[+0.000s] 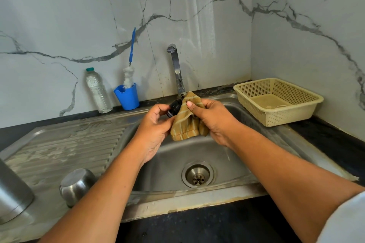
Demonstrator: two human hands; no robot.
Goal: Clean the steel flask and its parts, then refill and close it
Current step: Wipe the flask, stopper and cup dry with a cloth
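Note:
Over the steel sink (pixel 233 163), my left hand (pixel 156 124) pinches a small black flask stopper (pixel 174 109). My right hand (pixel 213 120) grips a tan striped cloth (pixel 185 124), which is bunched against the stopper's right side. The steel flask body (pixel 13 193) stands at the far left edge of the drainboard, only partly in view. A steel cup-shaped flask cap (pixel 76 185) lies upside down on the drainboard beside it.
A tap (pixel 176 69) rises behind my hands. A plastic water bottle (pixel 97 90) and a blue holder (pixel 127 96) with a bottle brush (pixel 130 61) stand by the back wall. A cream basket (pixel 280 112) sits on the right counter.

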